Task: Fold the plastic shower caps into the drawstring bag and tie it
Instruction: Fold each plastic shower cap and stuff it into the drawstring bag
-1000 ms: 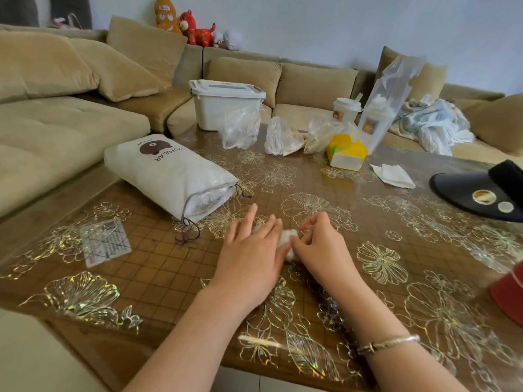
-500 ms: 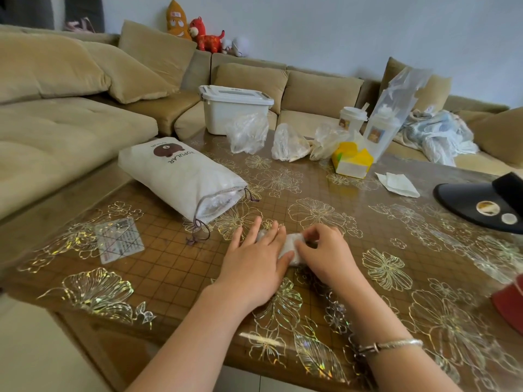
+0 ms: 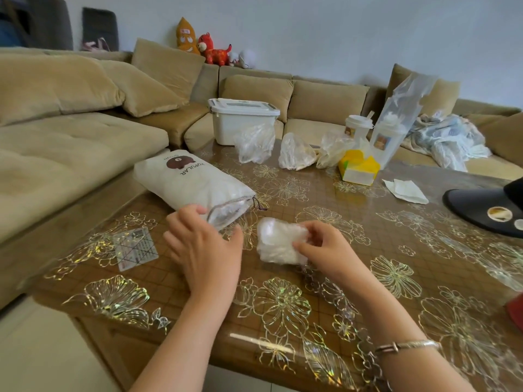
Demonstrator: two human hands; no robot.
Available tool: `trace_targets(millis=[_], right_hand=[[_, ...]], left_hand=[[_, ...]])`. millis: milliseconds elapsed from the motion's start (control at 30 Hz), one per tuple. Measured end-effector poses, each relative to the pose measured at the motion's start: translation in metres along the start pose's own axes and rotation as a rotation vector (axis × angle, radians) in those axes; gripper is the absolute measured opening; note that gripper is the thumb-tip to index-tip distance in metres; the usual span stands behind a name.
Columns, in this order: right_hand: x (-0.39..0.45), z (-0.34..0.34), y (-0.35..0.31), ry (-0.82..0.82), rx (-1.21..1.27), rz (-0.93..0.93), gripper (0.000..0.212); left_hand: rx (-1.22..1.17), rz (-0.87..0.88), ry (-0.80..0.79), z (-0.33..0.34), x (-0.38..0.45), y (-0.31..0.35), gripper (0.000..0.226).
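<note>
A white drawstring bag with a brown bear print lies on the table, its open mouth facing me. My left hand reaches to the rim of that mouth, fingertips at the fabric; a firm hold cannot be told. My right hand pinches a folded bundle of clear plastic shower cap, lifted just off the table right of the bag's mouth. Three more crumpled shower caps lie at the table's far side.
The glass-topped table with flower patterns also carries a yellow tissue box, a tissue, a small packet, a black hat and two cups in a clear bag. A white storage box sits on the sofa behind.
Both hands were pressing the folded cap on the table. Now the right hand has lifted the bundle, and the left hand has let go and moved left to the bag's mouth.
</note>
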State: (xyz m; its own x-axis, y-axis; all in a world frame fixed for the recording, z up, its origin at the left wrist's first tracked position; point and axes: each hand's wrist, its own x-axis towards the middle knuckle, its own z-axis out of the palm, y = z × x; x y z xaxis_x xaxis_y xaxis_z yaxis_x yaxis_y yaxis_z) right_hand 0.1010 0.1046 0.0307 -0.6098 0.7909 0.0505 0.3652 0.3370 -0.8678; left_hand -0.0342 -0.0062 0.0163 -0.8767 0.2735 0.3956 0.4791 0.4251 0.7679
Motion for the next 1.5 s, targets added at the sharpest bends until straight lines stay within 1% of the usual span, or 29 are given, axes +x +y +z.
trace_targets(millis=[33,67,100,167,200,267,367,400,467,600,667,767,800,833,967,1067,1133,1200,1267,1367,1433,1500], right_hand=[[0.000,0.003,-0.004,0.002,0.031,-0.042,0.020],[0.001,0.008,-0.007,0.001,0.063,-0.079,0.020],[0.003,0.014,-0.012,-0.003,0.085,-0.114,0.021],[0.013,0.027,-0.017,0.028,0.025,-0.204,0.017],[0.021,0.035,-0.019,0.056,-0.049,-0.250,0.013],[0.037,0.052,-0.026,0.097,-0.179,-0.291,0.015],[0.055,0.074,-0.039,0.078,-0.209,-0.253,0.024],[0.058,0.081,-0.043,0.069,-0.180,-0.219,0.027],[0.061,0.095,-0.047,0.065,-0.035,-0.124,0.033],[0.062,0.116,-0.045,0.163,0.328,0.028,0.045],[0.062,0.119,-0.043,0.176,0.453,0.070,0.040],[0.057,0.122,-0.044,0.101,0.590,0.059,0.017],[0.055,0.124,-0.044,0.068,0.586,0.022,0.011],[0.055,0.125,-0.043,0.044,0.543,-0.042,0.009],[0.056,0.127,-0.042,-0.075,0.267,-0.356,0.033],[0.061,0.128,-0.042,-0.134,0.105,-0.486,0.037],[0.065,0.129,-0.041,-0.161,0.040,-0.521,0.047],[0.064,0.126,-0.041,-0.180,0.031,-0.516,0.055],[0.058,0.117,-0.040,-0.191,0.078,-0.495,0.061],[0.042,0.101,-0.035,-0.220,0.107,-0.493,0.069],[0.034,0.092,-0.029,-0.245,0.051,-0.487,0.073],[0.033,0.090,-0.027,-0.248,0.014,-0.474,0.076]], left_hand=[[-0.001,-0.066,-0.024,0.000,0.007,-0.005,0.055],[-0.019,-0.103,-0.052,0.000,0.013,-0.011,0.047],[-0.051,-0.123,-0.081,0.000,0.021,-0.017,0.035],[-0.117,-0.123,-0.118,0.001,0.031,-0.023,0.012],[-0.142,-0.112,-0.112,0.000,0.034,-0.025,0.007],[-0.177,-0.092,-0.086,-0.002,0.040,-0.028,0.003],[-0.174,-0.077,-0.084,-0.005,0.042,-0.032,0.004],[-0.179,-0.066,-0.089,-0.005,0.042,-0.034,0.004],[-0.177,-0.027,-0.089,-0.007,0.043,-0.036,0.005],[-0.118,0.058,-0.090,-0.012,0.048,-0.042,0.008],[-0.110,0.083,-0.108,-0.013,0.049,-0.046,0.009],[-0.146,0.119,-0.119,-0.014,0.050,-0.049,0.009],[-0.159,0.128,-0.122,-0.013,0.051,-0.049,0.009],[-0.171,0.139,-0.129,-0.013,0.051,-0.049,0.010],[-0.222,0.170,-0.200,-0.011,0.055,-0.051,0.017],[-0.297,0.174,-0.251,-0.013,0.062,-0.054,0.020],[-0.378,0.181,-0.292,-0.012,0.067,-0.058,0.025],[-0.485,0.174,-0.342,-0.012,0.070,-0.058,0.029],[-0.596,0.153,-0.396,-0.012,0.069,-0.053,0.024],[-0.680,0.138,-0.438,-0.007,0.064,-0.044,0.022],[-0.644,0.155,-0.429,-0.002,0.058,-0.038,0.017],[-0.527,0.217,-0.401,0.000,0.050,-0.033,0.016]])
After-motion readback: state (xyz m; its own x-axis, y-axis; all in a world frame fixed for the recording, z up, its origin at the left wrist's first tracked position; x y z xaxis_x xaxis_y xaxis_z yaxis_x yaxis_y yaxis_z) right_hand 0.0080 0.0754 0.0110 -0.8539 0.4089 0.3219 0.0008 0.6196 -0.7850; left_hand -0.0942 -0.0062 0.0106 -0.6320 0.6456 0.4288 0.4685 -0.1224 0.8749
